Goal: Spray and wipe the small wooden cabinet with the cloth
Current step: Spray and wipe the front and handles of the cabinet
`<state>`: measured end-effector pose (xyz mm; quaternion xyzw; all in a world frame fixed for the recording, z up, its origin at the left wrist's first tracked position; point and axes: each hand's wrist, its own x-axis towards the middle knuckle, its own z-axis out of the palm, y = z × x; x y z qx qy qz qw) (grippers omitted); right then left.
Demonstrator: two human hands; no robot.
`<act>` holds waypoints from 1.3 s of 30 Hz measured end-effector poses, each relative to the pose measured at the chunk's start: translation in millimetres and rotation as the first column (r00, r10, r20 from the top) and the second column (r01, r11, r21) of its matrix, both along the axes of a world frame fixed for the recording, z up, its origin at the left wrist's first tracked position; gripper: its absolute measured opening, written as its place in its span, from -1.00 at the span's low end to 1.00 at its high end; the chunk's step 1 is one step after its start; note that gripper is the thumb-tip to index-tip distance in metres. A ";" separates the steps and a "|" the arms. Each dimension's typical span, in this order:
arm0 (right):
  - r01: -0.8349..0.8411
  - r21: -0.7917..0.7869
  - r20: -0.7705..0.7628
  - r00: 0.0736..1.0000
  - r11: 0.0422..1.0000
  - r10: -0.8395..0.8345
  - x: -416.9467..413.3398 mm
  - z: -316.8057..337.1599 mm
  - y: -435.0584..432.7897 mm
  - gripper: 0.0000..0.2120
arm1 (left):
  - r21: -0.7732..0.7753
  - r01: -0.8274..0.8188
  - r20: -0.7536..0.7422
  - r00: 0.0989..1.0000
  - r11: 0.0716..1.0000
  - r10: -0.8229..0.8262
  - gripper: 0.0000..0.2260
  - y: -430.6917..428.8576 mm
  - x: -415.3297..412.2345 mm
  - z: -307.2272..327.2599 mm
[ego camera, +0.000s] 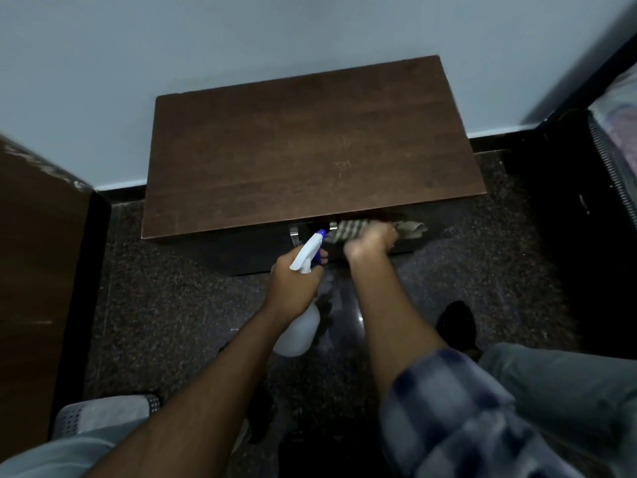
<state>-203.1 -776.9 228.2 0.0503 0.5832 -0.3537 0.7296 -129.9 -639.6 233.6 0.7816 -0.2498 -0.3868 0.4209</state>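
Note:
The small wooden cabinet stands against the wall, its dark brown top bare. My left hand grips a white spray bottle with a blue nozzle, held in front of the cabinet's front face with the nozzle toward it. My right hand presses a striped brownish cloth against the upper front face, just under the top's front edge. Two metal handles show on the front, partly hidden by the bottle and cloth.
Dark speckled floor surrounds the cabinet. A tall brown wooden panel stands at left. A bed with a black frame is at right. A perforated grey basket sits at lower left. My knee is at lower right.

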 end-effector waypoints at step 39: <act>0.218 -0.274 -0.034 0.971 0.936 -0.236 -72.2 -20.1 -77.6 -0.48 | -0.050 0.223 0.033 0.975 0.973 -0.222 -0.85 -61.4 -54.8 -4.3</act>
